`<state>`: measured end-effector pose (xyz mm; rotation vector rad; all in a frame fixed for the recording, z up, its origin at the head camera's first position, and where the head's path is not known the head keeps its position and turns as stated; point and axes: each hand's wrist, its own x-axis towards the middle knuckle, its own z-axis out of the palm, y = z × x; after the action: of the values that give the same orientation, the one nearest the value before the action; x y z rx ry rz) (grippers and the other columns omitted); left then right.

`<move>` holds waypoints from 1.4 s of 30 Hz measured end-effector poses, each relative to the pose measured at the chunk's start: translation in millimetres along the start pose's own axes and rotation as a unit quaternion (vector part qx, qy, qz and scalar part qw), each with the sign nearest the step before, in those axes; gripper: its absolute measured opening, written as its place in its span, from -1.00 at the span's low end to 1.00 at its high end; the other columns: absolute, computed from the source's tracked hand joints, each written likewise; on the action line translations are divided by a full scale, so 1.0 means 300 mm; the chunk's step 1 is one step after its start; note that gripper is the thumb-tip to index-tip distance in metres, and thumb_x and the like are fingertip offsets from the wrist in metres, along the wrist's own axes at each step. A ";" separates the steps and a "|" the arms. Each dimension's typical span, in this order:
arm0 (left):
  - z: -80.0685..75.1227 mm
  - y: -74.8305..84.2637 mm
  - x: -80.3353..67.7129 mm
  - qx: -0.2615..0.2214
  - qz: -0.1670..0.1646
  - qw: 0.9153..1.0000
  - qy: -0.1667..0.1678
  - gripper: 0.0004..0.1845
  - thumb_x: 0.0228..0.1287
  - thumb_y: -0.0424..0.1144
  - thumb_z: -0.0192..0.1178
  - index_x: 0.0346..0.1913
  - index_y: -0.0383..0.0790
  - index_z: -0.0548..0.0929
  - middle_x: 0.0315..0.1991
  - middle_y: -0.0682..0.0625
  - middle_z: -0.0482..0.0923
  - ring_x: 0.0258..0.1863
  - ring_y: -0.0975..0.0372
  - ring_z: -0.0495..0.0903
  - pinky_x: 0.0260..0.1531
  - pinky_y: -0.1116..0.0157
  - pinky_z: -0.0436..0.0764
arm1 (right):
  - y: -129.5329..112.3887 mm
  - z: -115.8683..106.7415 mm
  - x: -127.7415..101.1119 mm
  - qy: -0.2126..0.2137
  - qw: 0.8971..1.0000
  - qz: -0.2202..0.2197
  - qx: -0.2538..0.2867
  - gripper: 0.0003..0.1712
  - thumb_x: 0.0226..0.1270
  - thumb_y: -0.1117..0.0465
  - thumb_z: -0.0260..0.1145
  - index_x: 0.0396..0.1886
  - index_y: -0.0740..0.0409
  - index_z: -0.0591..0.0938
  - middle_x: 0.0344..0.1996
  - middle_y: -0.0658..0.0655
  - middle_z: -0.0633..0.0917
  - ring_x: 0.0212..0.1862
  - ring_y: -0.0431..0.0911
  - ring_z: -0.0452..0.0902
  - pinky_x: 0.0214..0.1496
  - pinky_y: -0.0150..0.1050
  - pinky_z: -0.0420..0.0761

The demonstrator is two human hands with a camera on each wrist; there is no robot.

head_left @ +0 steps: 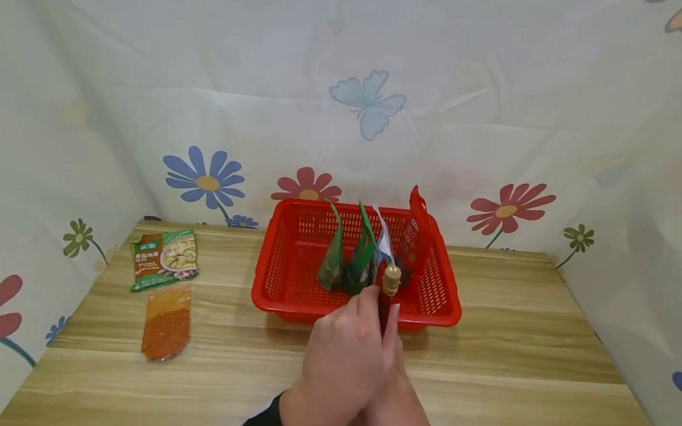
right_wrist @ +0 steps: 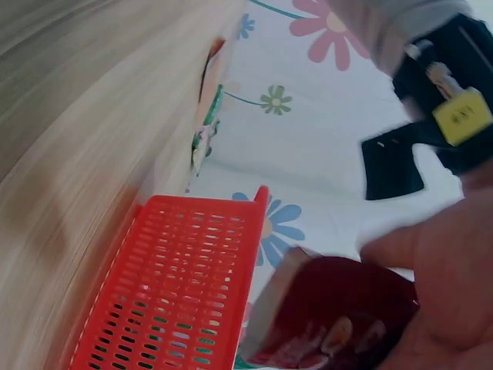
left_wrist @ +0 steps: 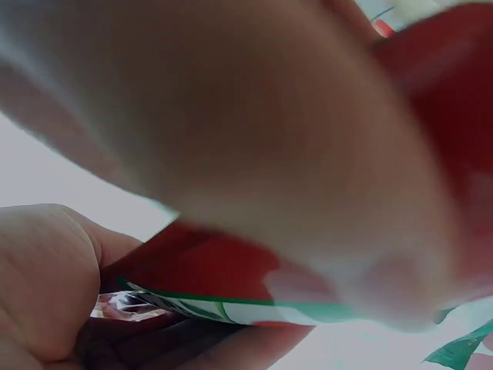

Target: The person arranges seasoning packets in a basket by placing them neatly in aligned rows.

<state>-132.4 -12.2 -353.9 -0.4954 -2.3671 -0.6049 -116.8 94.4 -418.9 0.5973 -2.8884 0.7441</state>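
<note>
In the head view my left hand (head_left: 341, 348) and right hand (head_left: 399, 397) are together just before the front rim of the red basket (head_left: 281, 302). Between them they grip a dark red packet (head_left: 384, 311), seen nearly edge-on, with a gold-coloured patch at its far end. Fingers of the left hand curl over the packet (left_wrist: 223, 266) in the left wrist view, where green and white print shows along its edge. The right wrist view shows the right hand (right_wrist: 443, 308) pinching the packet (right_wrist: 339, 312) beside the basket wall.
Inside the basket stand two green packets (head_left: 333, 256), a white-and-blue packet (head_left: 384, 240) and a tall red packet (head_left: 415, 230). On the wooden table's left side lie a green-and-brown food packet (head_left: 165, 260) and a clear packet of orange-red contents (head_left: 167, 325). A flowered cloth (head_left: 264, 118) hangs behind.
</note>
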 end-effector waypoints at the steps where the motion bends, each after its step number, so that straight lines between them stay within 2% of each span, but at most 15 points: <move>1: 0.000 -0.006 0.000 0.006 0.005 1.000 0.004 -0.72 0.37 -0.18 0.34 -0.11 -0.39 0.66 -0.44 -0.07 0.74 -0.52 0.25 0.76 -0.47 0.40 0.72 | 0.000 -0.001 -0.002 -0.001 1.000 -0.011 0.000 -0.28 0.26 0.21 0.45 0.38 0.26 0.42 0.34 0.11 0.51 0.38 0.04 0.35 0.49 0.17 0.33; 3: 0.000 -0.020 0.000 0.020 0.011 1.000 0.006 -0.75 0.36 -0.19 0.34 -0.16 -0.38 0.67 -0.50 -0.05 0.71 -0.59 0.25 0.72 -0.54 0.40 0.70 | 0.005 -0.002 -0.010 -0.004 0.999 -0.030 0.012 -0.09 0.29 0.13 0.46 0.52 0.26 0.25 0.48 0.10 0.35 0.48 0.03 0.21 0.54 0.16 0.27; 6: -0.005 -0.044 0.003 0.041 0.008 0.999 -0.008 -0.77 0.36 -0.18 0.34 -0.22 -0.33 0.68 -0.55 -0.02 0.68 -0.65 0.25 0.67 -0.61 0.41 0.65 | 0.021 -0.016 -0.015 -0.036 0.996 -0.021 0.083 0.16 0.27 -0.05 0.49 0.67 0.03 -0.02 0.59 -0.05 0.12 0.57 -0.09 0.05 0.56 0.10 0.32; 8: -0.011 -0.063 0.008 0.045 -0.001 0.999 -0.020 -0.78 0.37 -0.16 0.32 -0.25 -0.29 0.69 -0.57 -0.01 0.67 -0.67 0.22 0.66 -0.63 0.38 0.64 | 0.039 -0.033 -0.007 -0.048 0.993 -0.019 0.104 0.26 0.24 -0.11 0.51 0.69 -0.14 -0.14 0.63 -0.15 0.01 0.60 -0.16 -0.01 0.53 0.01 0.37; 12: -0.027 -0.101 0.023 0.018 -0.033 0.998 -0.044 -0.80 0.38 -0.16 0.31 -0.31 -0.25 0.69 -0.62 -0.01 0.64 -0.70 0.19 0.62 -0.65 0.39 0.60 | 0.091 -0.075 0.018 -0.031 0.995 -0.047 0.077 0.11 0.16 -0.13 0.56 0.63 -0.24 0.17 0.58 -0.24 0.17 0.58 -0.17 0.12 0.41 -0.04 0.51; 15: -0.040 -0.121 0.033 -0.007 -0.051 0.997 -0.063 -0.80 0.37 -0.17 0.31 -0.32 -0.25 0.70 -0.66 0.00 0.60 -0.72 0.19 0.59 -0.63 0.43 0.58 | 0.142 -0.097 0.035 0.004 0.997 -0.069 0.033 -0.11 0.13 -0.08 0.59 0.47 -0.12 0.47 0.53 -0.12 0.34 0.53 -0.08 0.27 0.29 -0.05 0.62; 19: -0.055 -0.133 0.041 -0.017 -0.067 0.993 -0.094 -0.79 0.36 -0.17 0.32 -0.31 -0.28 0.72 -0.68 0.00 0.59 -0.68 0.18 0.63 -0.61 0.42 0.60 | 0.213 -0.108 0.064 0.052 0.995 -0.079 -0.023 -0.30 0.08 0.00 0.64 0.25 0.03 0.67 0.38 0.05 0.55 0.39 0.02 0.46 0.18 -0.02 0.70; 24: -0.071 -0.151 0.052 -0.013 -0.104 0.985 -0.136 -0.77 0.38 -0.14 0.30 -0.27 -0.29 0.72 -0.61 -0.03 0.66 -0.58 0.13 0.71 -0.51 0.30 0.72 | 0.290 -0.107 0.104 0.088 0.990 -0.064 -0.086 -0.37 -0.01 0.02 0.69 0.08 0.15 0.75 0.13 0.17 0.73 0.18 0.09 0.63 0.10 0.05 0.73; 30: -0.089 -0.175 0.073 -0.035 -0.148 0.977 -0.151 -0.74 0.38 -0.08 0.31 -0.24 -0.25 0.69 -0.45 -0.06 0.75 -0.41 0.08 0.78 -0.34 0.12 0.80 | 0.354 -0.093 0.130 0.069 0.989 -0.025 -0.128 -0.46 0.08 -0.02 0.64 0.02 0.16 0.77 -0.12 0.15 0.82 -0.06 0.05 0.75 0.00 0.04 0.76; 34: -0.102 -0.187 0.092 -0.036 -0.161 0.974 -0.156 -0.72 0.38 -0.07 0.31 -0.18 -0.27 0.70 -0.35 -0.10 0.79 -0.31 0.04 0.81 -0.29 0.05 0.79 | 0.378 -0.075 0.145 0.067 0.988 -0.041 -0.136 -0.52 0.11 0.00 0.62 -0.04 0.17 0.79 -0.20 0.14 0.83 -0.17 0.01 0.77 -0.04 0.01 0.77; 42: -0.130 -0.216 0.143 -0.023 -0.175 0.970 -0.167 -0.66 0.38 -0.06 0.31 -0.08 -0.33 0.70 -0.27 -0.15 0.80 -0.26 0.01 0.81 -0.22 -0.01 0.78 | 0.411 -0.042 0.165 0.086 0.982 -0.072 -0.152 -0.58 0.03 0.08 0.67 -0.11 0.12 0.80 -0.24 0.10 0.84 -0.19 0.00 0.79 -0.04 0.01 0.77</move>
<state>-176.1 -78.1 -317.8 -0.2089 -2.7975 -0.7846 -211.3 182.4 -453.1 0.6575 -2.6883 0.3091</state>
